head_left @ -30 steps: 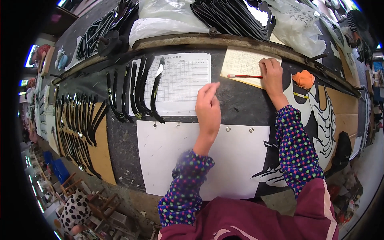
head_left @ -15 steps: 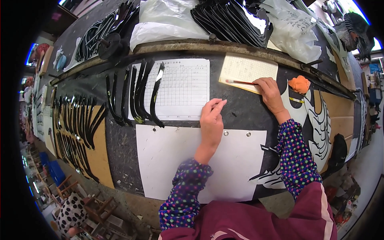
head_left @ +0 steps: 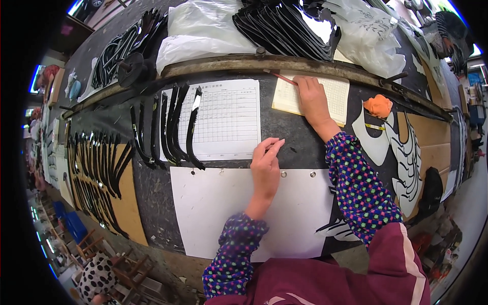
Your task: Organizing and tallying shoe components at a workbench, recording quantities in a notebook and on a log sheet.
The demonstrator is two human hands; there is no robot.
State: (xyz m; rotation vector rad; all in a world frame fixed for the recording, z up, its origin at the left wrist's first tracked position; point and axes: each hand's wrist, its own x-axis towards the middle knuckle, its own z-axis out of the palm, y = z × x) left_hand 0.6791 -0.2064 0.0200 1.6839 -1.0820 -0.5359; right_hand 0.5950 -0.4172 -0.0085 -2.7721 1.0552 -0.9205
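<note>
My right hand (head_left: 313, 104) is closed on a red pencil (head_left: 282, 77) and lies over the open notebook (head_left: 336, 94) with yellowish ruled pages. The pencil points up and left across the notebook's far edge. Fingers pinched together, my left hand (head_left: 265, 165) hovers around the far edge of a large white sheet with metal eyelets (head_left: 244, 218); anything in its fingertips is too small to make out. Left of it lies a printed form (head_left: 229, 122), its left part covered by several curved black strips (head_left: 190, 129).
More black strips (head_left: 96, 157) lie in rows on a brown board (head_left: 133, 213) at left. A rusty metal bar (head_left: 218, 66) crosses the table, with stacked black pieces (head_left: 284, 30) and plastic bags (head_left: 203, 30) behind. At right are an orange crumpled cloth (head_left: 378, 106) and white cut pieces (head_left: 406, 157).
My right hand has moved left and away from me onto the notebook, taking the pencil along. My left hand has stayed nearly in place, still pinched. The view has shifted slightly.
</note>
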